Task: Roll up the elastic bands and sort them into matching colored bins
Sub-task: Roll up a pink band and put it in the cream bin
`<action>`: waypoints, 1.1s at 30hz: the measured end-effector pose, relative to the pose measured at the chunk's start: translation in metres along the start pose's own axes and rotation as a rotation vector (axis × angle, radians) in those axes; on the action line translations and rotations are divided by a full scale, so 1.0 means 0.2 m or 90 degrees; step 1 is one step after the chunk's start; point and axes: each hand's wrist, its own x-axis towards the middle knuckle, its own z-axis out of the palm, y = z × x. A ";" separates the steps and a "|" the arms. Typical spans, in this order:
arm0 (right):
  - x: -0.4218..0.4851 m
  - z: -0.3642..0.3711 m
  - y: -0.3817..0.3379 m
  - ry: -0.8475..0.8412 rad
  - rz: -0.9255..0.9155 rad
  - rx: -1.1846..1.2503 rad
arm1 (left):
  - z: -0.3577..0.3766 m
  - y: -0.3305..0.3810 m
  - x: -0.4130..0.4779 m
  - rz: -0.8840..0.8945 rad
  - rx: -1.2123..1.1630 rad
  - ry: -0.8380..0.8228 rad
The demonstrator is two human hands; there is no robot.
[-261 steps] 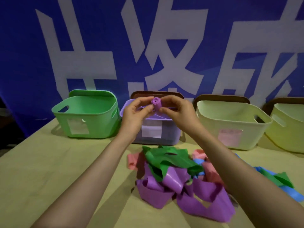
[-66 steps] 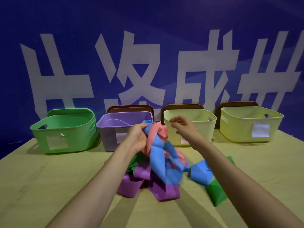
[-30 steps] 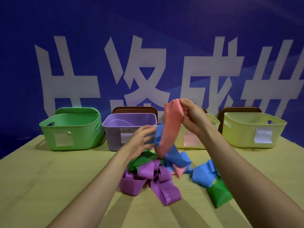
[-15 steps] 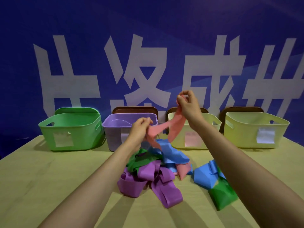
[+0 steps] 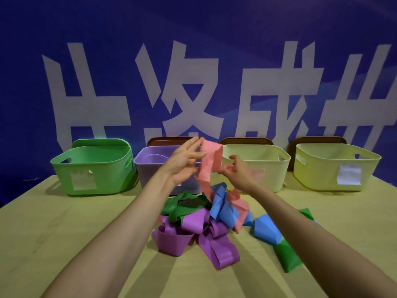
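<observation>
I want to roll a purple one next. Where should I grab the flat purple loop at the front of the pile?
Take the purple loop by its near, rounded end: that end lies flat on the table, clear of the rest, while the far end disappears into the pile. Come from above on your side, I'd say, and pinch across the fold.

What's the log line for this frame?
step: untangle; pink band: held up, unrolled; left hand: open, band over fingertips; right hand: pinching band
</observation>
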 end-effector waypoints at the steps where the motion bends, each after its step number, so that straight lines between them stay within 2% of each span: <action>1: -0.01 0.02 0.01 0.055 -0.028 -0.010 | 0.00 -0.02 0.01 -0.002 -0.004 0.000; 3: -0.06 0.05 0.00 0.162 -0.114 -0.013 | -0.01 -0.05 0.01 0.003 -0.018 0.021; 4: -0.07 0.06 -0.01 0.155 -0.132 -0.009 | -0.02 -0.06 0.02 0.007 -0.031 0.039; 5: -0.09 0.05 -0.03 0.081 -0.116 -0.027 | -0.01 -0.06 0.02 0.011 -0.042 0.054; 7: -0.11 0.05 -0.05 -0.206 -0.015 -0.122 | -0.02 -0.07 0.01 0.012 -0.023 0.081; 8: -0.11 0.05 -0.05 -0.314 0.047 -0.155 | -0.02 -0.07 0.02 0.012 0.010 0.096; 9: -0.11 0.05 -0.04 -0.362 0.082 -0.163 | -0.03 -0.08 0.02 0.013 0.056 0.111; 10: -0.11 0.05 -0.03 -0.349 0.083 -0.169 | -0.05 -0.10 0.02 0.015 0.121 0.129; 13: -0.10 0.02 0.00 -0.220 0.013 -0.147 | -0.10 -0.16 0.00 0.007 0.350 0.137; 15: -0.08 -0.03 -0.01 -0.147 0.028 0.074 | -0.14 -0.19 -0.02 -0.036 0.544 0.102; 17: -0.07 -0.09 -0.03 -0.093 0.062 0.335 | -0.18 -0.23 -0.01 -0.079 0.791 0.112; 18: -0.05 -0.13 -0.05 -0.060 0.085 0.422 | -0.19 -0.24 -0.01 -0.084 0.886 0.129; 20: -0.03 -0.19 -0.07 0.020 0.114 0.485 | -0.20 -0.23 0.00 -0.056 0.979 0.171; 22: -0.03 -0.24 -0.08 0.089 0.112 0.450 | -0.19 -0.21 0.02 0.014 0.930 0.230; 24: -0.02 -0.25 -0.05 0.136 0.095 0.366 | -0.15 -0.17 0.03 0.098 0.757 0.272; 26: -0.03 -0.26 -0.03 0.132 0.060 0.209 | -0.06 -0.09 0.01 0.125 0.512 0.254; 28: -0.04 -0.26 0.00 -0.002 0.059 -0.051 | 0.04 -0.01 0.00 0.126 0.278 0.208; 30: -0.07 -0.26 0.03 -0.163 0.086 -0.287 | 0.11 0.08 0.00 0.155 0.229 0.192; 31: -0.09 -0.26 0.03 -0.210 0.086 -0.328 | 0.14 0.11 -0.01 0.169 0.225 0.183; 32: -0.10 -0.26 0.03 -0.234 0.079 -0.286 | 0.16 0.13 -0.01 0.179 0.216 0.170; 33: -0.12 -0.26 0.02 -0.226 0.061 -0.166 | 0.18 0.16 -0.01 0.184 0.199 0.156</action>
